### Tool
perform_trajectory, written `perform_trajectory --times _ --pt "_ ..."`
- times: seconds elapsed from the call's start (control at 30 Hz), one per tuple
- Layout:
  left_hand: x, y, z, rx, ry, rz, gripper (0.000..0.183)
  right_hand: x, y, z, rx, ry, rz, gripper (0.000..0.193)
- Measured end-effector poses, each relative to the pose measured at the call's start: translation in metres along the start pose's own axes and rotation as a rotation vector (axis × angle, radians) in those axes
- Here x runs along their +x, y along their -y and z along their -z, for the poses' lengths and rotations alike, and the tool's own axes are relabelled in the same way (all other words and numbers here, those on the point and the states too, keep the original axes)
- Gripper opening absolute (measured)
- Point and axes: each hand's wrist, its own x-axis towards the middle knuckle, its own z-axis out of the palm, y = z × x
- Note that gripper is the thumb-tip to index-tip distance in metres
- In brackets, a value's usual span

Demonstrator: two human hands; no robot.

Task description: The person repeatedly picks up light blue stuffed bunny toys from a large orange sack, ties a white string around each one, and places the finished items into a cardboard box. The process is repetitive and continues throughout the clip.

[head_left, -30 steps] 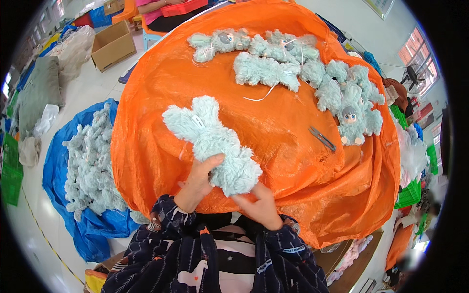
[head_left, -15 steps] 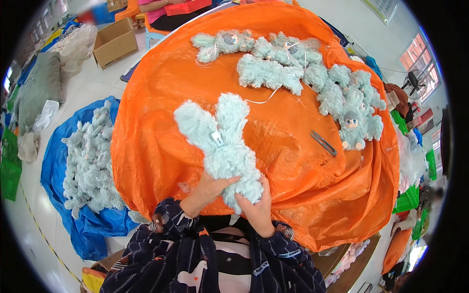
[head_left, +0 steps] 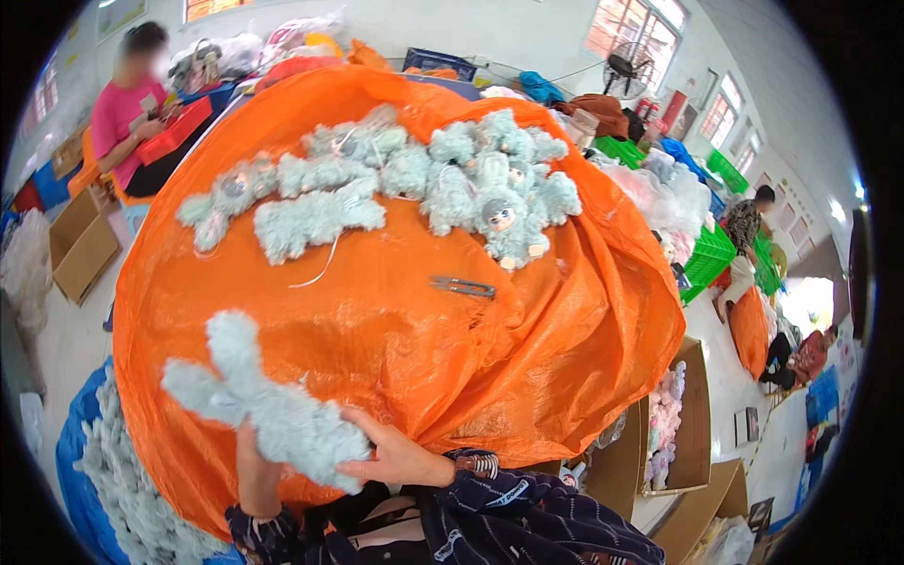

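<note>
A pale blue-green fluffy plush rabbit (head_left: 299, 428) with two long ears lies tilted over the near left part of the orange sheet. My left hand (head_left: 256, 463) grips its side below the ears, its fingers partly hidden by the fur. Around its lower end my right hand (head_left: 394, 456) is closed, thumb on top. Farther back, thread snips (head_left: 463, 286) rest on the sheet. Similar plush toys (head_left: 315, 217) are piled along the far side, some with loose white cords. One of them, a plush toy with a doll face (head_left: 499, 218), faces up.
The orange sheet (head_left: 377, 330) covers a round work surface. A blue sheet with more plush pieces (head_left: 132, 471) is at lower left. Cardboard boxes (head_left: 692, 414) stand at the right, green crates (head_left: 706, 259) beyond. A person in pink (head_left: 127, 127) sits at far left with a red tray.
My view has swung to the right, so the table contents appear farther left. The plush rabbit, still in both hands, has tipped over, with its ears pointing more to the left.
</note>
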Motion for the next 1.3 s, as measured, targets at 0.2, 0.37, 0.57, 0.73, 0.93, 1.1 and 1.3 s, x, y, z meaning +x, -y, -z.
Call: perform_trajectory --times 0.2,0.37,0.57,0.73,0.93,1.1,1.3 --pt "-0.031 -0.100 0.090 -0.226 0.212 -0.597 0.048 0.018 0.024 0.093 -0.405 -0.469 0.271 0.033" --pt "-0.046 -0.136 0.063 -0.583 0.223 -0.783 0.052 0.030 0.012 0.241 -1.286 -1.045 0.432 0.029" --pt "-0.006 -0.056 0.052 -0.505 0.187 -0.290 0.034 0.031 -0.041 0.292 -1.153 -0.935 -0.008 0.023" --pt "0.000 -0.028 0.004 -0.212 -0.073 -0.194 0.021 0.035 -0.010 0.270 -0.376 -1.068 0.122 0.013" --pt "0.009 0.009 -0.031 0.075 -0.009 0.133 0.022 0.018 0.042 0.176 0.063 -1.007 0.266 0.006" --pt "0.032 0.036 -0.058 0.129 0.276 0.115 0.043 -0.011 0.004 0.069 0.341 -0.812 0.190 0.008" --pt "0.022 0.038 -0.040 0.143 0.221 0.096 0.050 -0.017 -0.024 0.018 0.284 -0.146 -0.215 0.018"
